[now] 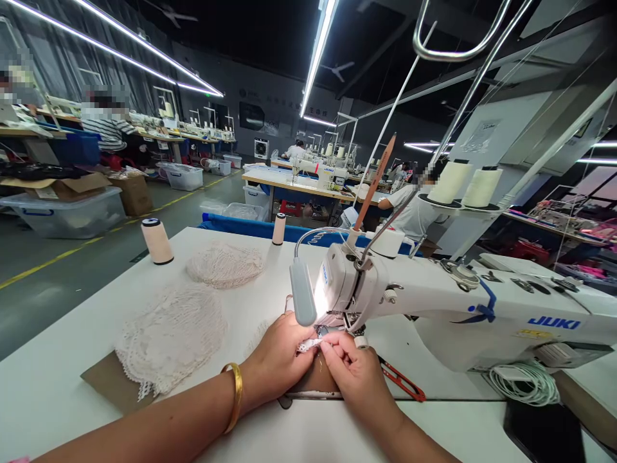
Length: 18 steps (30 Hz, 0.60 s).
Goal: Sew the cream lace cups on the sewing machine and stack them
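With your left hand (277,352) and right hand (355,370), you pinched the white lace strip (308,346) close before the needle end of the JUKI sewing machine (434,289), seemingly so its edge lay flat.

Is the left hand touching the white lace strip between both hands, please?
Touching: the head view shows the left hand with the white lace strip between thumb and forefinger.

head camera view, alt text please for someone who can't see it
Left hand and right hand hold a lacy white strip at a JUKI sewing machine. Left of it, cream lace pieces and two thread spools sit on a white table.
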### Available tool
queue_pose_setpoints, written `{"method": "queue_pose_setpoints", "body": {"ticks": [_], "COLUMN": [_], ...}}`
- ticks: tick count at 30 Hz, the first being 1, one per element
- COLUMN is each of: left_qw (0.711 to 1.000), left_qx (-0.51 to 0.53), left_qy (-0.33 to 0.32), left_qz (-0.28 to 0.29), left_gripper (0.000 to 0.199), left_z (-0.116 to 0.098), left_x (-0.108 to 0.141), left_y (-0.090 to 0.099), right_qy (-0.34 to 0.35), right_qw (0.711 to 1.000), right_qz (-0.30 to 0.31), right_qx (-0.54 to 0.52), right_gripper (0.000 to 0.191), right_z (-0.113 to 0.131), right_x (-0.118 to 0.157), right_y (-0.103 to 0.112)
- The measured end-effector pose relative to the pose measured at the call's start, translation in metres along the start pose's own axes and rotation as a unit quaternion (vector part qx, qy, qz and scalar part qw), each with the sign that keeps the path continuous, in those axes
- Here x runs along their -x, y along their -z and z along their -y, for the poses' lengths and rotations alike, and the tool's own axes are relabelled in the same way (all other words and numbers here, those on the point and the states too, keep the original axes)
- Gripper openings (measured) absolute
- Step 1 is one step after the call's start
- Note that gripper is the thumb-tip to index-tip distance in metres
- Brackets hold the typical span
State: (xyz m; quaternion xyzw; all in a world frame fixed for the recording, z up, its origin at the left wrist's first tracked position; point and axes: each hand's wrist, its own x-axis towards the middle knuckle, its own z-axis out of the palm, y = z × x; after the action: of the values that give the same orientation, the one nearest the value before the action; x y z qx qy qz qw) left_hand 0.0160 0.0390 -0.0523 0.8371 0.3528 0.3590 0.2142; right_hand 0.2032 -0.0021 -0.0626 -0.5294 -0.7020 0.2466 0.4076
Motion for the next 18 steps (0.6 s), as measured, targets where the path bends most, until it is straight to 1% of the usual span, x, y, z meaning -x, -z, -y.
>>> {"method": "queue_pose_setpoints", "body": {"ticks": [3,5,7,10,12,14,18], "left_qw": [1.0,0.999,0.997,0.989,0.985,0.98,0.976], "left_qx": [0.0,-0.013,-0.041,-0.089,-0.109,-0.122,-0.136], "left_qy": [-0.011,-0.036,-0.067,-0.106,-0.128,-0.149,-0.162], "left_qz": [-0.002,0.006,0.021,0.044,0.049,0.048,0.043], "left_gripper": [0.023,0.022,0.021,0.022,0.024,0.026,0.027], "left_z": [0.001,0.003,0.005,0.004,0.001,-0.003,-0.008], "left_x": [0.001,0.004,0.01,0.022,0.029,0.033,0.033], "left_y": [0.001,0.002,0.002,0.003,0.004,0.005,0.006], "right_qy": [0.005,0.021,0.071,0.165,0.197,0.206,0.207], "right_qw": [1.0,0.998,0.991,0.962,0.946,0.94,0.939], "right_qz": [0.005,0.022,0.055,0.099,0.114,0.122,0.124], "right_qx": [0.019,0.051,0.104,0.194,0.23,0.244,0.246], "right_gripper": [0.031,0.03,0.03,0.03,0.03,0.029,0.027], "right_z": [-0.002,-0.005,-0.009,-0.013,-0.013,-0.013,-0.013], "right_x": [0.0,0.001,0.004,0.01,0.013,0.014,0.014], "right_y": [0.001,0.003,0.006,0.013,0.017,0.02,0.021]}}
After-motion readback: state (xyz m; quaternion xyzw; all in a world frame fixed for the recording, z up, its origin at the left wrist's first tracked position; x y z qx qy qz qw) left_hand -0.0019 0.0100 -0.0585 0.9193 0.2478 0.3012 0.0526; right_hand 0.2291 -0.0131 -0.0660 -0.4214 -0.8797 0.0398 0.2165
